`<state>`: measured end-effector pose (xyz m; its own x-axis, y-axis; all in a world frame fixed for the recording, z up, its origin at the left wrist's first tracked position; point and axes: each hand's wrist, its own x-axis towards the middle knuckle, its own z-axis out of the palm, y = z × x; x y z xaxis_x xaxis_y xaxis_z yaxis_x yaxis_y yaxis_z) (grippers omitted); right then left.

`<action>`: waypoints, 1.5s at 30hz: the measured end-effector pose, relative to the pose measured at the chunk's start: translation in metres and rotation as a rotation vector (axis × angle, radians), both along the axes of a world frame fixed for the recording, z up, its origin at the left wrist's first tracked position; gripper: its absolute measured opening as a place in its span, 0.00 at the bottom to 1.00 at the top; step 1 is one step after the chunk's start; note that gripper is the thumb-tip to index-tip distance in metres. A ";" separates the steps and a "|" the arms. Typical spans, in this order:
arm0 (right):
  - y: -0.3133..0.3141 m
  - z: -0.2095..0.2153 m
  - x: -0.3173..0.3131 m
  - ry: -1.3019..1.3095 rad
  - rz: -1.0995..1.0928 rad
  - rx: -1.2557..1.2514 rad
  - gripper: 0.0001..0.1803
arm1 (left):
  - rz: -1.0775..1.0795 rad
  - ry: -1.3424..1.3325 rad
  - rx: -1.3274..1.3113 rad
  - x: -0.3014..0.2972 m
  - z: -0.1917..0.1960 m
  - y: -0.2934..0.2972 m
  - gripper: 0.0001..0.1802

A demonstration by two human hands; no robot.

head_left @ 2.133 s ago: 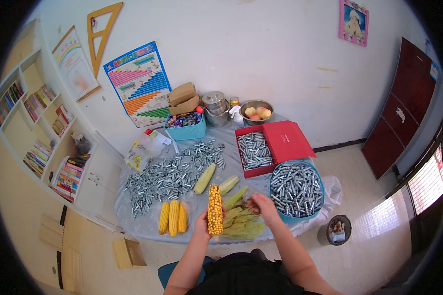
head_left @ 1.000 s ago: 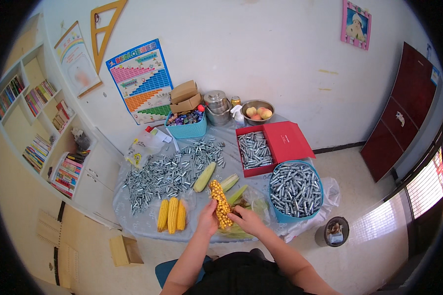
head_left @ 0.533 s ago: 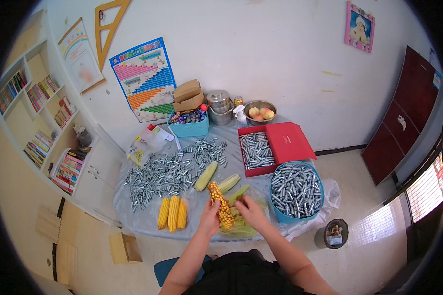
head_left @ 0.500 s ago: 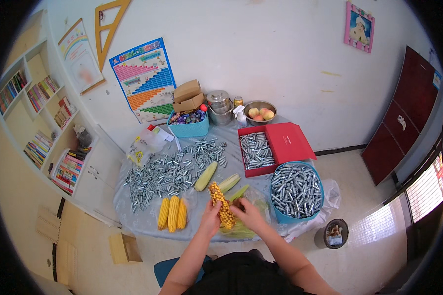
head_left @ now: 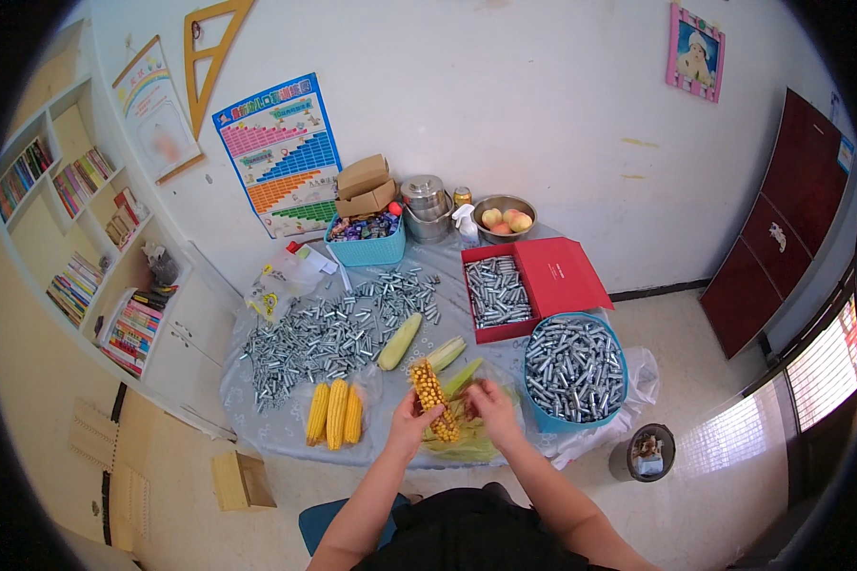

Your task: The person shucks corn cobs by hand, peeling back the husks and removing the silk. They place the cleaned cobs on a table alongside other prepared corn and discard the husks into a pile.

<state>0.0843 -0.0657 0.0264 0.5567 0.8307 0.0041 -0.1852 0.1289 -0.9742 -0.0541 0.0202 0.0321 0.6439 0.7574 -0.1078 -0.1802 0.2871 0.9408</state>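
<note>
My left hand [head_left: 407, 427] is closed around the lower left side of a peeled corn cob [head_left: 428, 383], held tilted above the table's near edge. Its yellow kernels are unevenly spaced. Just to the right, my right hand [head_left: 495, 417] is apart from the cob, its fingers curled together; whatever they may hold is too small to make out. Beneath both hands lie loose green husks [head_left: 466, 447] on a clear plastic bag. Three peeled yellow cobs [head_left: 336, 415] rest side by side to the left. Beyond my hands lie a pale green corn in its husk [head_left: 400, 342] and another pale husked piece [head_left: 446, 353].
Small metal cylinders [head_left: 324, 333] are strewn over the tablecloth's left half. More fill a red box [head_left: 498, 334] and a blue tub [head_left: 625, 385] on the right. Behind stand a blue basket [head_left: 367, 251], a metal pot and a fruit bowl [head_left: 529, 227]. A bin [head_left: 671, 463] stands on the floor.
My right hand has drawn away from the cob, to the right and slightly up. The cob has shifted a little to the right in my left hand.
</note>
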 end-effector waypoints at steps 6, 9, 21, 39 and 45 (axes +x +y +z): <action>0.014 0.024 0.012 -0.041 -0.027 0.004 0.12 | 0.022 0.086 0.223 0.004 -0.018 -0.002 0.30; 0.018 0.021 0.005 -0.481 -0.020 -0.121 0.13 | 0.007 0.170 0.382 0.006 -0.022 -0.003 0.32; 0.020 0.004 0.001 0.275 0.076 0.025 0.12 | 0.003 0.106 0.305 0.003 -0.008 -0.004 0.31; 0.017 0.016 0.010 0.013 0.064 -0.056 0.12 | -0.134 -0.280 -0.402 -0.003 0.006 -0.002 0.23; 0.015 0.032 0.005 -0.346 0.071 -0.234 0.13 | -0.156 -0.091 -0.254 -0.004 -0.003 -0.006 0.25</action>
